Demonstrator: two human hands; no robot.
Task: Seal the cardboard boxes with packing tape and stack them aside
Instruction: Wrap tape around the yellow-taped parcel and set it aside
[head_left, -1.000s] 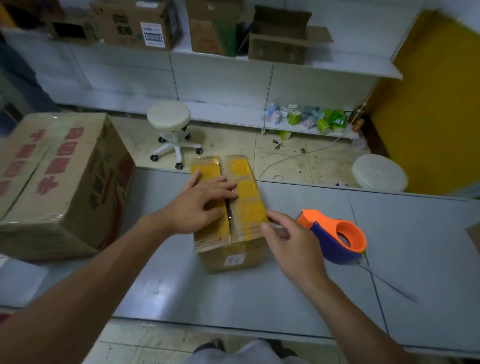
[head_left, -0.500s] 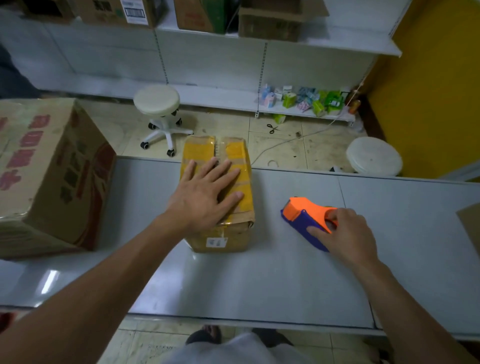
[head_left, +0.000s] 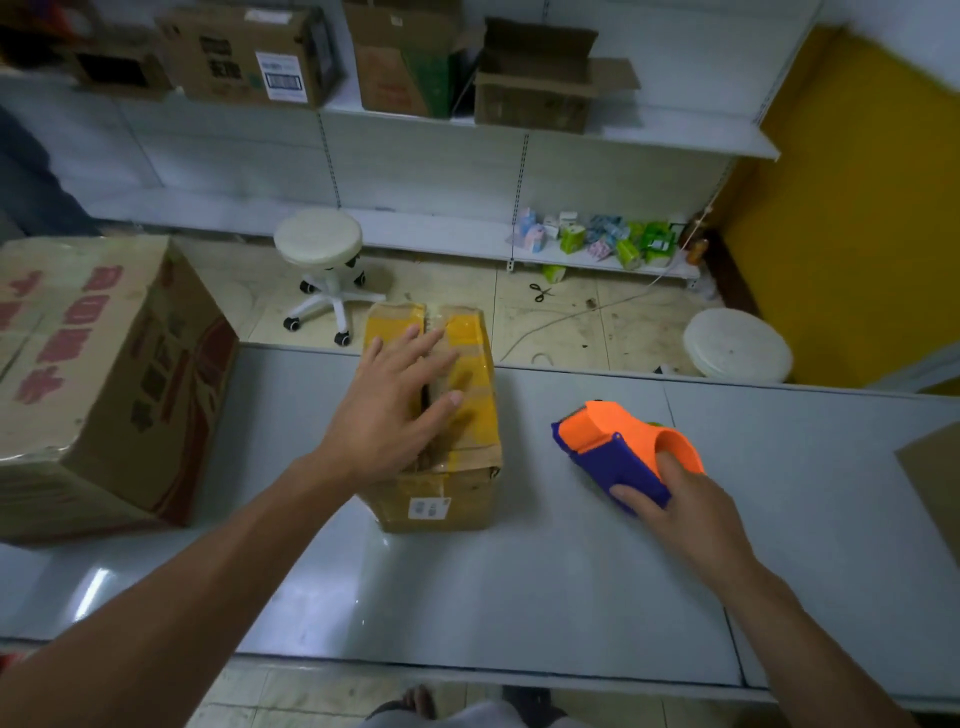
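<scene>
Since a second ago, my right hand (head_left: 685, 514) has left the near edge of the small box (head_left: 470, 374) and crossed to the tape dispenser (head_left: 602, 431). It now grips the dispenser, fingers curled over the purple body and one tucked into the orange ring. My left hand (head_left: 392, 410) stays flat on the small box, fingers straight and spread, pressing both flaps down. That box sits at the far edge of the table (head_left: 519, 571), mid-view, and its centre seam shows a dark gap, so I judge the sealing is only starting. Next I must lift the dispenser to the seam's end and draw tape along it. My left hand lies right over that line and will have to shift aside. A large printed box (head_left: 104, 374) stands close on the left, and a cardboard piece (head_left: 935, 478) pokes in at the right edge.
</scene>
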